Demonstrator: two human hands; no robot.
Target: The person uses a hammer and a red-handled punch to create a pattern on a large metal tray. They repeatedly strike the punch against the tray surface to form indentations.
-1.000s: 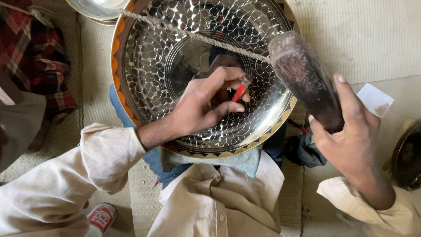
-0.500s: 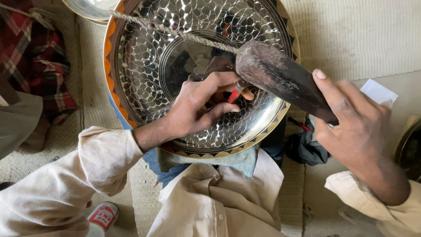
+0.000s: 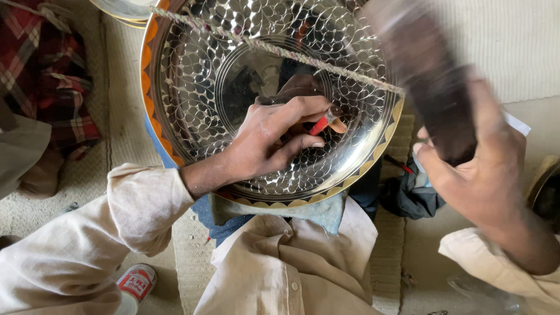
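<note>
Woven floor mat (image 3: 525,52) under engraved metal tray (image 3: 192,111), my left hand (image 3: 268,140) pinching a red-tipped punch (image 3: 322,123) on it, right hand (image 3: 478,169) gripping a dark hammer (image 3: 426,70) (blurred).

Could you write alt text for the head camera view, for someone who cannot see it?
Seen from above, a person's left hand holds a red-tipped tool against a large engraved metal plate, while the right hand grips a dark, motion-blurred mallet. A cord crosses the plate; a plaid cloth lies left.

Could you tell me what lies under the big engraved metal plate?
A blue-grey cloth sticks out below the plate's lower rim, over the person's lap. Whatever else supports the plate is hidden by it and by the left hand.
</note>
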